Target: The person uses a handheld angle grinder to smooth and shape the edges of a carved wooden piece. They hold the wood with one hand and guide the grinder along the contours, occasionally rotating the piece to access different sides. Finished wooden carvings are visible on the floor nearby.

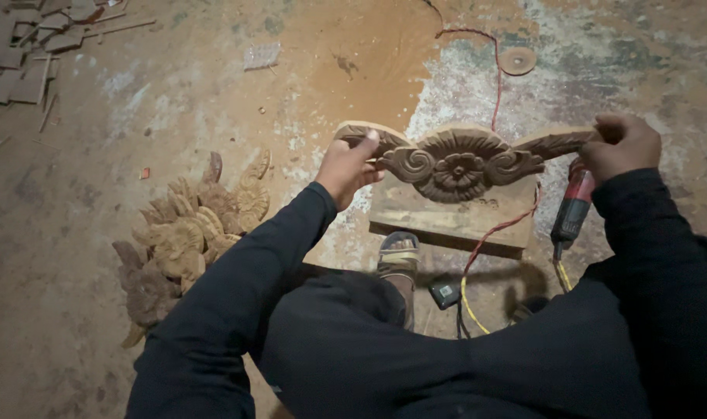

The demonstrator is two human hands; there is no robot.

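I hold a carved wooden ornament (458, 161) with a central flower and scrolled wings, level in front of me. My left hand (347, 167) grips its left wing tip, and my right hand (622, 145) grips its right wing tip. Under the carving lies a flat wooden block (446, 216) on the floor. My sandalled foot (398, 256) rests at the block's near edge. A red and black power tool (572, 208) lies just below my right hand.
A pile of similar carved wooden pieces (186, 237) lies on the dusty floor to my left. Red and yellow cords (489, 240) run past the block. A round sanding disc (517, 60) lies farther off. Wood scraps (27, 46) fill the top left corner.
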